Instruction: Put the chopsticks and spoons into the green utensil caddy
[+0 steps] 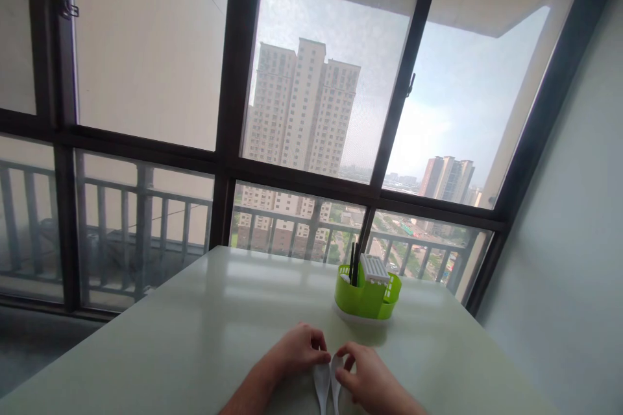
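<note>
Two white spoons lie side by side near the front of the table, bowls pointing away from me and handles running off the bottom of the view. My left hand (302, 349) has its fingers curled over the bowl of the left spoon (322, 379). Against the bowl of the right spoon (335, 373), the thumb and fingers of my right hand (363, 369) are closed in a pinch. The two bowls are close together, almost touching. Farther back stands a bright green utensil caddy (363, 298) with a white base.
Black chopsticks (355, 266) stand in the caddy's left part, and a white slotted piece (374, 267) sits at its top. The pale glossy table (195, 331) reaches to dark-framed windows (302, 172). A light wall (564, 220) rises on the right.
</note>
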The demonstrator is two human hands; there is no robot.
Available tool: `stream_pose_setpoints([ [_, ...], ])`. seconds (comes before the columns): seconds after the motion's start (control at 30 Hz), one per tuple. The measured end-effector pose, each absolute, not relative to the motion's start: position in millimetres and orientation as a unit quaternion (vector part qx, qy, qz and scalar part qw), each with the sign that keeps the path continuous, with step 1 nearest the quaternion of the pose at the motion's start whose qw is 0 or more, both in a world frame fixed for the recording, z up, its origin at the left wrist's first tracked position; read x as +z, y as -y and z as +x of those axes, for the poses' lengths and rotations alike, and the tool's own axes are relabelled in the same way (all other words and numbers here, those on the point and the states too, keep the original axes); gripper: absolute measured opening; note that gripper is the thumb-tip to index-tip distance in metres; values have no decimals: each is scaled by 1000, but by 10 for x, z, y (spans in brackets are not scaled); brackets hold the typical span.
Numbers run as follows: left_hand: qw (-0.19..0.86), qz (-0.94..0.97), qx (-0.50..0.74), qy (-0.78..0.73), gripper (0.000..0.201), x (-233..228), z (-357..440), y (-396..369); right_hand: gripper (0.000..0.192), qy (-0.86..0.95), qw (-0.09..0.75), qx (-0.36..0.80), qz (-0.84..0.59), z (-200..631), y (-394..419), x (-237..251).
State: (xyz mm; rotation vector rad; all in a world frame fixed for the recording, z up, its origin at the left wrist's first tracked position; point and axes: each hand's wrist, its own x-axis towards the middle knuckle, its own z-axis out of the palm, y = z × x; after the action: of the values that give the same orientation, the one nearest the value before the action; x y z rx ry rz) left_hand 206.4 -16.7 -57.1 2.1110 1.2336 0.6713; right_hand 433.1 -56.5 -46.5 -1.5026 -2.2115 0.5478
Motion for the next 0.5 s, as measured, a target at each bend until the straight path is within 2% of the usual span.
stream_pose_setpoints([
  [0.13, 319, 796, 233, -459, 27, -589, 2062, 171, 37, 767, 241, 177, -568, 4199, 447, -678],
  [0.2, 320, 800, 231, -453, 27, -606, 2059, 164, 39, 766, 248, 175, -567, 4153, 373, -681],
  [0.37, 298, 810, 235, -448, 26, -617, 2063, 153, 20, 766, 242, 224, -551, 4127, 257, -670],
  [0.5, 290, 803, 240, -461, 26, -615, 2075, 165, 20, 743, 230, 291, -557, 4255, 200, -496],
])
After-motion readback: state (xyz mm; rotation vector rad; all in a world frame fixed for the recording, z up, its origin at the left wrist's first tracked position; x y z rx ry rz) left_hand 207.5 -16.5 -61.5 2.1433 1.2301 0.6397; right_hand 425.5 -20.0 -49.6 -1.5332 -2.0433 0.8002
